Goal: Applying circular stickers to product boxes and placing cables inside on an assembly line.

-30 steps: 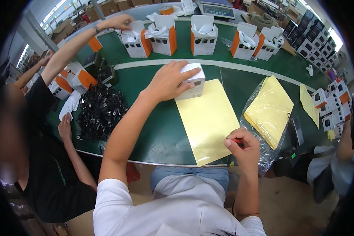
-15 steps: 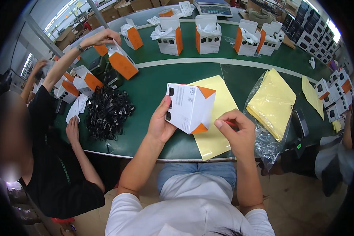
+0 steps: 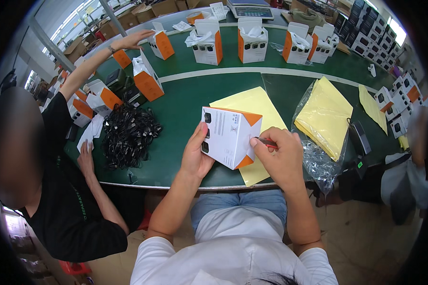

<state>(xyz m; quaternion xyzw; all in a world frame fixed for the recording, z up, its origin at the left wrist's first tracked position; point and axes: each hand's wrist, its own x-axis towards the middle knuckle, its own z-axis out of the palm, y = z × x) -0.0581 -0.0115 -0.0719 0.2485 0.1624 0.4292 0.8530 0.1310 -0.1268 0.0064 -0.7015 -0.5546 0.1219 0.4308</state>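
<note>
Over the green table (image 3: 185, 90), my left hand (image 3: 197, 154) clasps a white box (image 3: 226, 135) while my right hand (image 3: 285, 156) pinches a red tool (image 3: 271, 144) whose slip could scratch it.

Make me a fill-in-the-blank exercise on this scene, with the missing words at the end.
1. The left hand holds a white box with ____ corners (colour).
2. The right hand holds a small tool coloured dark and ____ (colour).
3. The heap of black cables lies to the ____ of the held box (side).
4. The sheet on the green table beneath the held box is ____ (colour).

Missing words: orange; red; left; yellow.
</note>
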